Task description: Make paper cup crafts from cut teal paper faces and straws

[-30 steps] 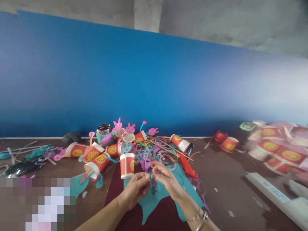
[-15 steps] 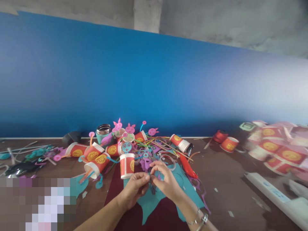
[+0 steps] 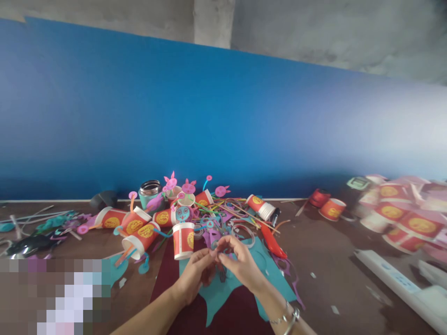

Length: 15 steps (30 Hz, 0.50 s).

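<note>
Blue wall (image 3: 209, 116) behind brown table (image 3: 314, 288). Left hand (image 3: 199, 274) and right hand (image 3: 239, 263) pinch together, fingertips touching, over teal paper (image 3: 218, 298); held item too small to tell. Face cup (image 3: 183, 239) upright, just beside left hand. Power strip (image 3: 391, 277) at right.

In front of my fingers (image 3: 213, 253), the paper cup (image 3: 183, 241) is red and white with yellow round prints, and the face cutout (image 3: 182, 214) above it is light blue with darker drawn features. I see teal on the cut sheet (image 3: 218, 298), dark maroon on the sheet (image 3: 240, 311) beneath it, and bright red-orange on the scissors' handle (image 3: 272, 241). The rabbit-eared cutouts (image 3: 188, 186) are pink, the table (image 3: 324, 265) brown and the partition (image 3: 209, 121) blue, shading to pale violet at its sides.
</note>
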### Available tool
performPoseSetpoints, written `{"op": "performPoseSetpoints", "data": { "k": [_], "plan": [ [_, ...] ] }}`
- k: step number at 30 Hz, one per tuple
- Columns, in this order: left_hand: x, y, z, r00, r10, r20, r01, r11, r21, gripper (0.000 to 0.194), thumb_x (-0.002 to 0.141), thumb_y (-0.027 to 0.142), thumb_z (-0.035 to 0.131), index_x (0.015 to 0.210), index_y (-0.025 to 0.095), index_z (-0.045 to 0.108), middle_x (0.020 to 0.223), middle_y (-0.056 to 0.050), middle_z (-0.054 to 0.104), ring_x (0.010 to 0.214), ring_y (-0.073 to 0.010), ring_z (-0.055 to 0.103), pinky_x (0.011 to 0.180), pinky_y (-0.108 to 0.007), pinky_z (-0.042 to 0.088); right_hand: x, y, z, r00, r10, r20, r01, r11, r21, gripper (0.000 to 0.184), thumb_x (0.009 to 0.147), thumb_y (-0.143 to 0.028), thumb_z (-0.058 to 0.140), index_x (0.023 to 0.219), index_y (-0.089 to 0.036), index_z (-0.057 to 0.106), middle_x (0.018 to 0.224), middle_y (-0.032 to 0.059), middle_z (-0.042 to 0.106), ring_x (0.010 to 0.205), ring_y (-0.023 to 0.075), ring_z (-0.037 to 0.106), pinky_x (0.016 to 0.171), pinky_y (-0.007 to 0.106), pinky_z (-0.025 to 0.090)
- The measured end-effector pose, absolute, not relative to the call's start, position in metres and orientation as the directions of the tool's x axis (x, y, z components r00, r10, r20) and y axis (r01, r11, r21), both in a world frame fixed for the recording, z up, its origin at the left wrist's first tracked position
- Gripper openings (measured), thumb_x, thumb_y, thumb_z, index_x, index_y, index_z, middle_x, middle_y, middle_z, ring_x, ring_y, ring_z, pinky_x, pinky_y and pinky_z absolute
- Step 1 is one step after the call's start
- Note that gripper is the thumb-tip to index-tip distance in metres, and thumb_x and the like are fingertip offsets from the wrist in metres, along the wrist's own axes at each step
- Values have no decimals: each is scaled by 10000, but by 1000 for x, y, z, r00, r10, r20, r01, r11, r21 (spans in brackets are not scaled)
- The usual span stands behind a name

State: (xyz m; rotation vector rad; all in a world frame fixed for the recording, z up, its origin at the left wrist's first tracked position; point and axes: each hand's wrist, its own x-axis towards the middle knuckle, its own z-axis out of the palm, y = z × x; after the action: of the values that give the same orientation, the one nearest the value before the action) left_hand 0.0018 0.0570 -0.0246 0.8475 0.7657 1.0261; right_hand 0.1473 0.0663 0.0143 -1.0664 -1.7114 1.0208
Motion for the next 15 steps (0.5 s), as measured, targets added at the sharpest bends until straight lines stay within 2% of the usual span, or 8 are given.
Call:
{"op": "performPoseSetpoints", "data": {
  "k": [3,8,10,13,15],
  "plan": [
    [6,55,-28,272,959,-75,-315,162,935,363,761,522,590,762,188,447,593,38,572,305,-24,333,298,-166,168,150,69,14,-248,944,216,227,273,-935,86,748,-186,549,832,-172,565,760,14,604,731,158,572,699,276,460],
    [10,53,-33,146,989,19,-146,3,989,400,778,579,526,728,198,414,489,104,421,299,-20,312,296,-146,207,150,68,9,-326,911,251,322,357,-877,50,755,-147,522,759,-176,563,727,1,588,703,142,550,676,252,443],
    [10,53,-32,115,992,46,-138,-30,990,403,787,577,515,712,193,421,485,108,395,310,-16,307,305,-142,214,149,66,6,-315,905,286,345,389,-854,97,769,-157,523,853,-181,564,750,4,596,717,144,556,692,256,441],
    [9,55,-31,89,995,47,-153,-33,988,402,786,567,524,699,187,428,511,92,443,321,-11,315,313,-142,217,148,66,5,-220,923,317,359,378,-853,229,824,-231,507,1048,-187,497,753,0,589,700,146,555,653,249,434],
    [8,56,-31,101,995,22,-163,-5,987,406,778,566,536,690,182,437,506,88,454,317,-10,311,311,-144,208,148,66,6,-202,931,305,375,361,-854,146,871,-302,465,956,-190,504,717,-8,556,653,136,530,593,233,406]
  ]
}}
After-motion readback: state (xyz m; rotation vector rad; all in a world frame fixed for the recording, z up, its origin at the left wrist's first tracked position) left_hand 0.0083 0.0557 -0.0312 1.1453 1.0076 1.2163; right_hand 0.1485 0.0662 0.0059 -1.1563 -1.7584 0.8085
